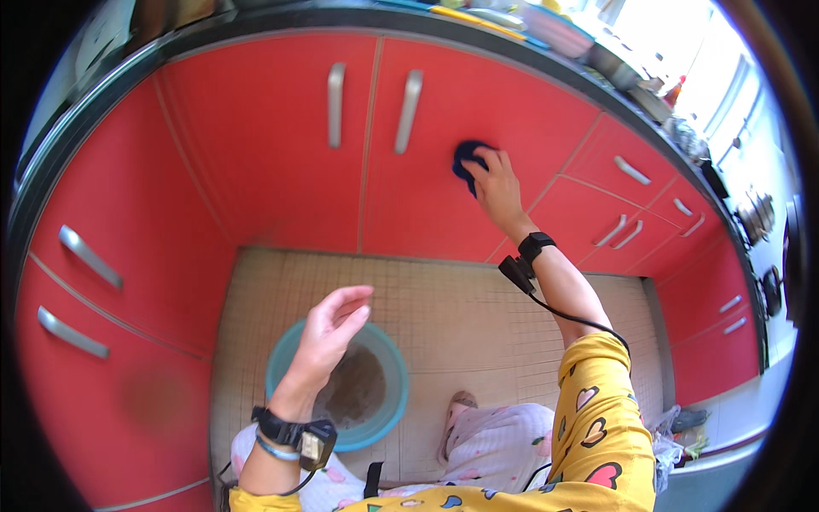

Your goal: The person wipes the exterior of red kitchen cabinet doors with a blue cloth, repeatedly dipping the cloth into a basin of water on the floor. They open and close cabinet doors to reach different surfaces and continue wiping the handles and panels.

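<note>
My right hand presses a dark blue cloth flat against a red cabinet door, right of the door's metal handle. Held in the air, my left hand has nothing in it, its fingers slightly bent and the thumb apart from them. Below that hand a light blue plastic basin stands on the floor, with murky, greyish-brown water in it. My left forearm hides part of the basin's near left side.
Red cabinets with metal handles surround me on the left, front and right. Along their top runs a dark countertop holding a pink basin and other items. Beige floor tiles lie below. A clear plastic bag sits at the lower right.
</note>
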### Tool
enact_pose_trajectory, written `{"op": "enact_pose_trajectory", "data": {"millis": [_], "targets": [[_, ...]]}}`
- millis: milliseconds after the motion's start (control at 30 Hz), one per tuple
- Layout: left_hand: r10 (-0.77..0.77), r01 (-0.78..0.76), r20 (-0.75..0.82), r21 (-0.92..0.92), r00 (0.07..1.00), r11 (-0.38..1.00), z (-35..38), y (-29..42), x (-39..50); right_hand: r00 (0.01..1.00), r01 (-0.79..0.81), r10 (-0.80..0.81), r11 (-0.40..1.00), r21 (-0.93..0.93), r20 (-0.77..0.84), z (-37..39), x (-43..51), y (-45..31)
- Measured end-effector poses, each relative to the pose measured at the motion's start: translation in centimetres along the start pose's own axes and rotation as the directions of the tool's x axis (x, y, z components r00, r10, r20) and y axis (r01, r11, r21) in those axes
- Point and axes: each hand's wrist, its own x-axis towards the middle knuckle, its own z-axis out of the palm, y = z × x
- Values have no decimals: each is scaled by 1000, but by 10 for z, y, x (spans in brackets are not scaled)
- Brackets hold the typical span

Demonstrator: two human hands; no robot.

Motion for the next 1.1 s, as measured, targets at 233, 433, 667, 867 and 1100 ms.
{"op": "enact_pose_trajectory", "data": {"millis": [233, 433, 667, 867, 1100], "targets": [[-8, 8, 11, 15, 1000, 1000, 2, 2, -1, 927, 50, -78, 995, -84, -366, -48, 94, 23], [-14, 15, -14, 51, 1000, 999, 7, -2, 3, 999, 43, -42, 998, 54, -28, 45, -18, 1], [-43, 41, 16, 67, 999, 997, 9, -7, 3, 929, 57, -14, 993, 105, -370, -7, 36, -18], [-32, 32, -2, 84, 999, 996, 4, -13, 12, 951, 79, -89, 996, -47, -297, -1, 88, -35], [-109, 109, -7, 121, 994, 987, 4, -15, 15, 994, 88, -100, 976, -201, -49, -31, 49, 50]]}}
